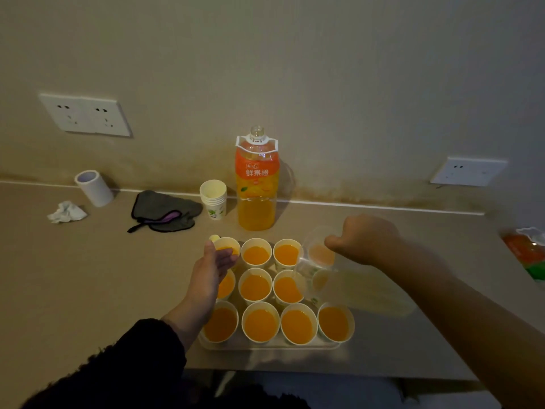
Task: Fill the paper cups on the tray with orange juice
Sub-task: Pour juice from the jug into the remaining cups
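Several paper cups of orange juice [255, 287] stand in rows on a pale tray [267, 346] at the counter's front edge. My left hand [211, 270] reaches over the tray's left side, its thumb and fingers round the back-left cup [227, 245], which holds a little juice. My right hand [364, 239] is curled at the tray's back right corner and grips a paper cup [320, 253] that is smeared by motion blur. The open orange juice bottle [256, 184], about half full, stands upright just behind the tray by the wall.
A stack of empty paper cups [213, 199] stands left of the bottle. Further left lie a grey cloth [165, 211], a crumpled tissue [66, 212] and a white roll [94, 187]. An orange and green pack [528, 252] lies at the right edge.
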Demonstrator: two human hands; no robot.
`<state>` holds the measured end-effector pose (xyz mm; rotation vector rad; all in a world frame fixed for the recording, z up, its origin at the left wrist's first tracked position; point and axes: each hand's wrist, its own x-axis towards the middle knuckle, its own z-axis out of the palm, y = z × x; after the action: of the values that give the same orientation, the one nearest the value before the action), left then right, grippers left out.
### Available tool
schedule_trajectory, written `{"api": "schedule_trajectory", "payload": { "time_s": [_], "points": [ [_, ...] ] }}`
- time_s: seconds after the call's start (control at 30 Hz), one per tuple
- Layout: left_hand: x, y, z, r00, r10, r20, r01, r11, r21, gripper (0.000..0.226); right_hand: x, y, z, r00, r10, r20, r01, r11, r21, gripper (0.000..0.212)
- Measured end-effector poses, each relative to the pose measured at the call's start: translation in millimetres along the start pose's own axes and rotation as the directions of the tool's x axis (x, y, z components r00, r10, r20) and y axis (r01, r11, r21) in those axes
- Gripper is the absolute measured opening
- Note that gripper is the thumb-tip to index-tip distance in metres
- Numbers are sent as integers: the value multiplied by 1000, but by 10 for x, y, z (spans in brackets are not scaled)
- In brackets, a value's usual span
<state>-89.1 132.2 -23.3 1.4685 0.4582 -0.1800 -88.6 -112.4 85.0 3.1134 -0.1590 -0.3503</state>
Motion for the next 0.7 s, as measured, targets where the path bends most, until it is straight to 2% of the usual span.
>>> {"api": "schedule_trajectory", "payload": {
  "time_s": [0.7],
  "points": [
    [57, -35, -76, 1000, -25, -15, 25, 1000, 8, 59, 95, -125, 95, 998, -51, 32, 54, 993, -105, 57]
  ]
}}
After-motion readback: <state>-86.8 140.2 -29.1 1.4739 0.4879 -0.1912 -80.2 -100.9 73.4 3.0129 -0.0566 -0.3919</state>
